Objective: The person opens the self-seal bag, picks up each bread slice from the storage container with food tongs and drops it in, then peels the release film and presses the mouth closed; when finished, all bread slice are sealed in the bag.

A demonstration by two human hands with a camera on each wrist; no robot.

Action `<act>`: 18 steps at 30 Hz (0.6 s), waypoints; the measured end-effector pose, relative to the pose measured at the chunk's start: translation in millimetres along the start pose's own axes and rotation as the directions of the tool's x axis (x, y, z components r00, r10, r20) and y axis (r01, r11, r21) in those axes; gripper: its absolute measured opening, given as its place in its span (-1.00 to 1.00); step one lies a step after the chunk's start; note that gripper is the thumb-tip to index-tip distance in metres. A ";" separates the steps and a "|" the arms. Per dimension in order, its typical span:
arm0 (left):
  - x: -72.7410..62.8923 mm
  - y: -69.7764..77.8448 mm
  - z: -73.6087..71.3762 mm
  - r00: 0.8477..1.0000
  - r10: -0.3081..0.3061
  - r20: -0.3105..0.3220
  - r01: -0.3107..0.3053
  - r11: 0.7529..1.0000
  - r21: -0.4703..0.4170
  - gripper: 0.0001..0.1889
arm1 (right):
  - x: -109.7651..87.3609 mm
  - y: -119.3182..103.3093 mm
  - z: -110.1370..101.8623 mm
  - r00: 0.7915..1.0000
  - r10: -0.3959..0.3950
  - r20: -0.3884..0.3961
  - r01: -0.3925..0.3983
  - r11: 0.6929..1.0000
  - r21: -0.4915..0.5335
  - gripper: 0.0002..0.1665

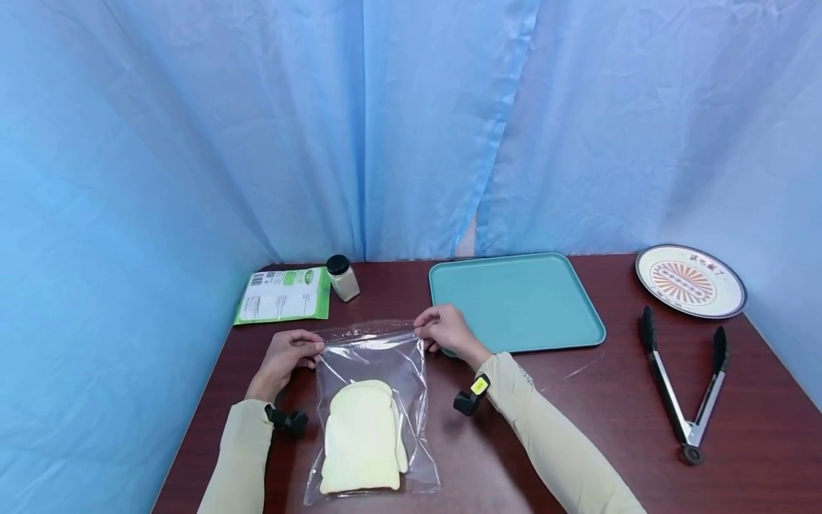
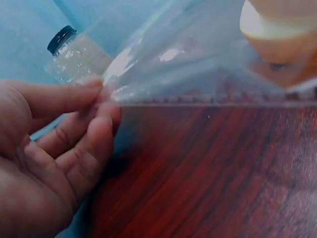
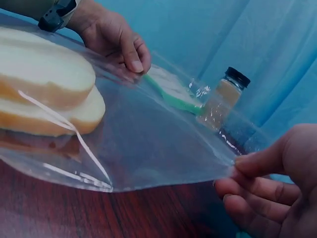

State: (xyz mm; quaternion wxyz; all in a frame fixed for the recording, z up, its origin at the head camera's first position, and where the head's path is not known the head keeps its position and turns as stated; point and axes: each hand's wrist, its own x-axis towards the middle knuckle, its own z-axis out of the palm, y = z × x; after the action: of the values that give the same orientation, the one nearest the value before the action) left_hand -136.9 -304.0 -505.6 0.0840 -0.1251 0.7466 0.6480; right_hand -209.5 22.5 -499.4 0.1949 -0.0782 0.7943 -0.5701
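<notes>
A clear zip bag (image 1: 372, 360) lies over the front of the table with two bread slices (image 1: 361, 439) stacked inside it. At the bag's far left corner my left hand (image 1: 289, 357) pinches the top edge between thumb and forefinger. My right hand (image 1: 447, 330) pinches the opposite top corner, so the mouth is stretched straight between both hands. In the right wrist view the bread slices (image 3: 44, 84) sit one on the other, brown crust showing along their edges. Thumb and fingertips of the left hand (image 2: 59, 134) meet on the film in the left wrist view.
A teal tray (image 1: 516, 303) lies behind the right hand. Behind the left are a green and white packet (image 1: 282, 294) and a black-capped jar (image 1: 343, 278). At the right are spread tongs (image 1: 687, 400) and a patterned plate (image 1: 690, 280). Blue curtains (image 1: 411, 128) border the table.
</notes>
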 end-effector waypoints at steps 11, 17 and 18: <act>0.5 -4.9 -4.4 0.999 0.034 0.030 -0.029 0.989 -0.142 -0.91 | 2.2 5.0 -3.3 0.996 -0.081 0.029 0.081 0.997 -0.009 -0.85; 1.7 -7.6 -6.2 0.997 0.065 0.041 -0.057 0.983 -0.174 -0.86 | 2.3 7.3 -5.9 0.991 -0.123 0.056 0.123 0.992 0.004 -0.81; 1.9 -7.7 -6.2 0.996 0.073 0.042 -0.064 0.981 -0.181 -0.85 | 2.4 7.7 -6.5 0.989 -0.132 0.061 0.132 0.991 0.009 -0.79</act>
State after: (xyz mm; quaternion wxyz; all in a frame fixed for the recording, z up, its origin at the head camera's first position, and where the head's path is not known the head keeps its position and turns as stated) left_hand -136.1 -311.2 -512.5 0.0679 -0.0908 0.6866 0.7181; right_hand -213.5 29.9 -505.4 0.1813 -0.1477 0.7797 -0.5808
